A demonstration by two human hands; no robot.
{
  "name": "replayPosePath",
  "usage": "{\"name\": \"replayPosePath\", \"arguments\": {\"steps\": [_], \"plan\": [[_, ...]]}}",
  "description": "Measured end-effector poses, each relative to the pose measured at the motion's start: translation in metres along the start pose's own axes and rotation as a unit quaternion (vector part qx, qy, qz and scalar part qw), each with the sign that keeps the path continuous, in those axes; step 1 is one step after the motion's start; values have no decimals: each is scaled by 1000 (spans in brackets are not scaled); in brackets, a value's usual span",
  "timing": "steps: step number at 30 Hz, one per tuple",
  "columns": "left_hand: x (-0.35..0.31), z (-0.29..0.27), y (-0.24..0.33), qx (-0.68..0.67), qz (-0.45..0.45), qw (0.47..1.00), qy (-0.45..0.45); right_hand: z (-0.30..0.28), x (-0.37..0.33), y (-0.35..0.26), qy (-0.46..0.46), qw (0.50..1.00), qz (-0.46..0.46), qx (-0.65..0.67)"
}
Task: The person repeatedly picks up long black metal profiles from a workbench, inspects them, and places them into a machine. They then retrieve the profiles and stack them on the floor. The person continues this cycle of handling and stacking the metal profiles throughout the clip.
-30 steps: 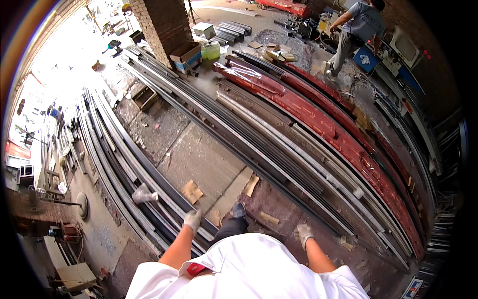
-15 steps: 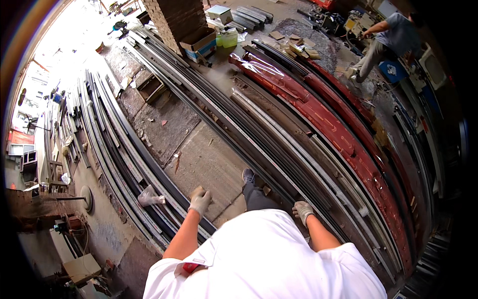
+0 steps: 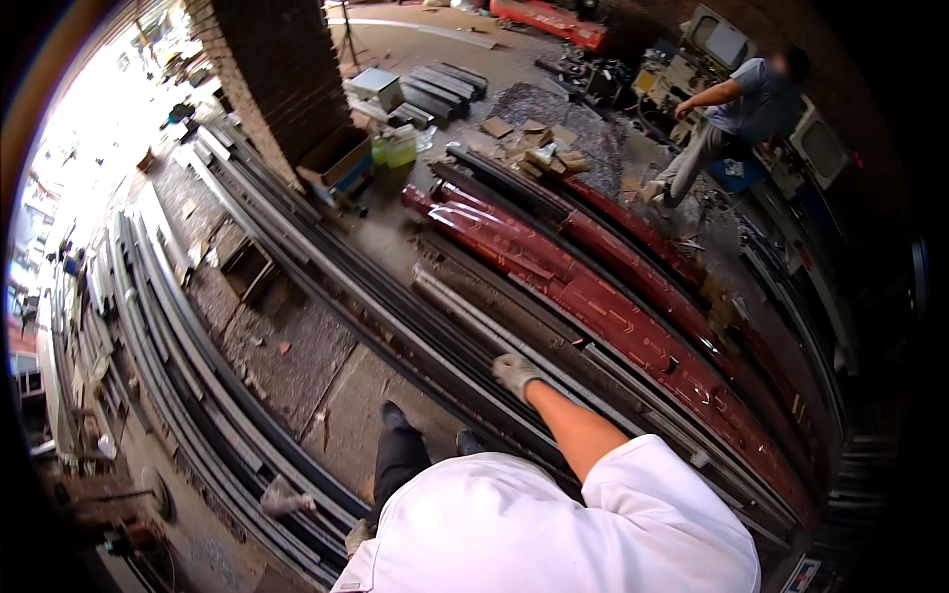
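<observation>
My right hand, in a pale work glove, reaches over long dark metal bars lying in a row on the right. Its fingers look curled downward; whether they grip a bar is hidden from above. Beside my dark trouser leg, my left hand hangs low at the edge of my white shirt. Only part of its glove shows, and its fingers are hidden. Another bundle of long grey and black bars lies on my left, near that hand, with a crumpled clear plastic bag on it.
Red film-wrapped lengths lie beyond the bars on the right. A brick pillar rises ahead, with a cardboard box at its foot. At the far right a person stands by machinery. An open wooden crate sits between the bundles.
My view has turned to the right and I have stepped. My right hand has reached forward over the bars; my left hand has dropped back beside my body.
</observation>
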State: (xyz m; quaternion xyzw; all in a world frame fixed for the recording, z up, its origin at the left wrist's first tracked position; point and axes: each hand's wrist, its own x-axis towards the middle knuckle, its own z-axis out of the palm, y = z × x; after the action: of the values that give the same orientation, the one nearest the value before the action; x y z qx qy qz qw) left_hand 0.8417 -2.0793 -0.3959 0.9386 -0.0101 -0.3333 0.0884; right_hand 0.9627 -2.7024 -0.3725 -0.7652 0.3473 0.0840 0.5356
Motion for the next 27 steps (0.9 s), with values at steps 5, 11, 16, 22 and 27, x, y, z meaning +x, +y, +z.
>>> {"name": "replayPosePath", "arguments": {"steps": [5,11,16,22,27], "plan": [[100,-128,83,-616,-256,745,-10,53,28,-144,-13,998,-9,-55],[233,-257,80,-562,-205,800,-59,85,59,-116,-55,975,100,-193],[362,-331,24,-561,-165,809,-60,98,90,-98,-48,920,390,-2],[437,-490,121,-540,-169,825,-4,106,138,-176,102,973,192,82],[498,-491,159,-552,-102,825,-57,99,199,-249,100,982,161,18]]}}
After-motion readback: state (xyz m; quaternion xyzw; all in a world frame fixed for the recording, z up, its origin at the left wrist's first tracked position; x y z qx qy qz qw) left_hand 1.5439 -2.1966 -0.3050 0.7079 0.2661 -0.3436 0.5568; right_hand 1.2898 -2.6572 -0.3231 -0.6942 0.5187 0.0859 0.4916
